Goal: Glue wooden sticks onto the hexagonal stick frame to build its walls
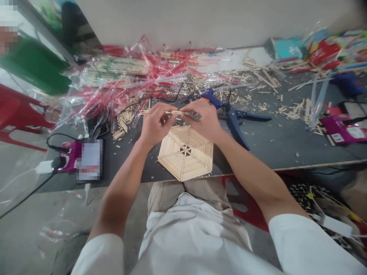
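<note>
And here we are at the dark tabletop (275, 149), both hands raised and close together! The left hand (158, 121) has its thumb and fingers pinched on a slender wooden stick (178, 112), and the right hand (202, 117) grips the same spot from the other side, fingertips nearly meeting. Whether it's one piece or several in there, I cannot tell; the fingers cover too much.

Just below, on the near side of the hands, lies the star of the table: a hexagonal stick panel (185, 157), flat near the front edge, its rows of sticks split by spokes that run to a small dark opening at the centre.

Look beyond the right hand: a blue glue gun (211, 97) with an orange part, and beside it blue-handled cutters (236, 125), handles spread wide. Over by the left hand, a scatter of short stick offcuts (122, 126), and behind them a great tangle of clear and red plastic wrappers (106, 93). Further left, a phone (90, 158) sits against a purple power strip (70, 156), with a red plastic stool (17, 110) off the table's end.
</note>
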A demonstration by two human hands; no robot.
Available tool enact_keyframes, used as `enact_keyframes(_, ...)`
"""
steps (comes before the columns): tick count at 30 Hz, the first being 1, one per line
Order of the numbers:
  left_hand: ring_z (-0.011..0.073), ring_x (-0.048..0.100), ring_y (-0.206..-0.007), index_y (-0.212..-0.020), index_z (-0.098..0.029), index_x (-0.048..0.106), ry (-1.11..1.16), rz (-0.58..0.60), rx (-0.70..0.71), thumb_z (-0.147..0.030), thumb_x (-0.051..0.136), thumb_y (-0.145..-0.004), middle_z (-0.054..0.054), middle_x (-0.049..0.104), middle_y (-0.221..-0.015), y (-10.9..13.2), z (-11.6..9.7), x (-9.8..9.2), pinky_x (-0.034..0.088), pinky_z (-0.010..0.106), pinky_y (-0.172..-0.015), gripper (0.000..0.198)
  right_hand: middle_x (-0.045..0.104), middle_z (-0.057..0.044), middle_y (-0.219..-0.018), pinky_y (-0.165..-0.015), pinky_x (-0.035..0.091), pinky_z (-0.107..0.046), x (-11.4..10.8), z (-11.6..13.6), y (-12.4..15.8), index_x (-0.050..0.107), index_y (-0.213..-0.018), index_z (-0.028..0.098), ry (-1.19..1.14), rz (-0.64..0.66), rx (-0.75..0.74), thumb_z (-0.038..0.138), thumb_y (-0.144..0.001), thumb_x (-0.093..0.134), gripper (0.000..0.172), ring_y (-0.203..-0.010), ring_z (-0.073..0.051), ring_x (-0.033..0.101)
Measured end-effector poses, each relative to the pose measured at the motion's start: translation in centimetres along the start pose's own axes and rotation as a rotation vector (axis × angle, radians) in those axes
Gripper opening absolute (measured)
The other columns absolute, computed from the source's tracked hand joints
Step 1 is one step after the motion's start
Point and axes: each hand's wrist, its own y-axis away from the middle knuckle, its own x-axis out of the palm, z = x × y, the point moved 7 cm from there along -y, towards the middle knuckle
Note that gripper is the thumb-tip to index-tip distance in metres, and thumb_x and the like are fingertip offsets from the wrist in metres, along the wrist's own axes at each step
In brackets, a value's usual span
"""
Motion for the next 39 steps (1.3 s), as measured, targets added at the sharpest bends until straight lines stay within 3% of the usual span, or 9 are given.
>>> enact_keyframes(7,0.0171,0.073,-0.083,-0.110,-0.023,0.078,-0.136,0.130,-0.041,-0.032,0.067,-0.100,0.005,0.082,-0.100,0.4,1.5,1.0,0.054,0.030,-0.076,0.017,0.077,-0.005,-0.104,-0.102,0.051,-0.050,-0.9,0.2,-0.2,0.076,-0.100,0.030,0.003,-0.027,-0.008,0.036,-0.096,0.072,0.009,-0.104,-0.027,0.067)
enact_keyframes(11,0.0210,0.077,-0.098,-0.115,-0.026,0.080,-0.117,0.175,-0.061,-0.033,0.064,-0.102,0.005,0.083,-0.107,0.6,2.0,1.6,0.057,0.034,-0.087,0.021,0.077,-0.006,-0.103,-0.092,0.055,-0.045,-0.8,-0.1,-0.1,0.076,-0.102,0.027,-0.059,-0.026,0.063,0.037,-0.092,0.076,0.014,-0.098,-0.025,0.067)
enact_keyframes(16,0.0194,0.076,-0.089,-0.110,-0.025,0.081,-0.094,0.184,-0.124,-0.029,0.069,-0.098,0.004,0.084,-0.101,0.7,2.4,1.8,0.056,0.032,-0.081,0.018,0.076,-0.005,-0.100,-0.078,0.057,-0.037,-0.5,-0.3,0.1,0.076,-0.105,0.023,-0.225,-0.031,0.147,0.036,-0.087,0.081,0.023,-0.086,-0.020,0.067)
enact_keyframes(22,0.0163,0.073,-0.081,-0.107,-0.021,0.081,-0.087,0.235,-0.191,-0.029,0.068,-0.096,0.005,0.083,-0.098,0.9,2.8,2.4,0.054,0.028,-0.076,0.019,0.076,-0.002,-0.092,-0.074,0.055,-0.032,-0.4,0.8,-0.1,0.078,-0.099,0.025,-0.289,-0.033,0.053,0.047,-0.090,0.078,0.024,-0.080,-0.016,0.066)
enact_keyframes(30,0.0166,0.077,-0.091,-0.112,-0.022,0.081,-0.014,0.126,-0.058,-0.028,0.064,-0.099,0.006,0.083,-0.105,0.9,1.6,2.0,0.057,0.028,-0.082,0.022,0.076,-0.001,-0.096,-0.071,0.055,-0.031,-0.5,1.4,0.0,0.081,-0.098,0.028,-0.279,-0.064,-0.036,0.047,-0.090,0.080,0.020,-0.081,-0.015,0.067)
enact_keyframes(34,0.0177,0.077,-0.097,-0.105,-0.021,0.081,0.007,0.054,0.047,-0.028,0.065,-0.101,0.005,0.083,-0.101,0.7,0.7,1.6,0.058,0.029,-0.088,0.018,0.073,-0.001,-0.095,-0.068,0.054,-0.029,-0.5,1.5,0.1,0.080,-0.097,0.027,-0.313,-0.072,-0.070,0.048,-0.091,0.080,0.022,-0.079,-0.013,0.065)
enact_keyframes(39,0.0161,0.077,-0.092,-0.104,-0.021,0.080,0.033,0.083,0.045,-0.022,0.062,-0.101,0.005,0.083,-0.099,0.7,0.4,1.9,0.058,0.027,-0.083,0.018,0.073,-0.002,-0.092,-0.067,0.054,-0.028,-0.4,1.6,0.1,0.077,-0.092,0.025,-0.319,-0.060,-0.101,0.054,-0.091,0.078,0.029,-0.080,-0.014,0.066)
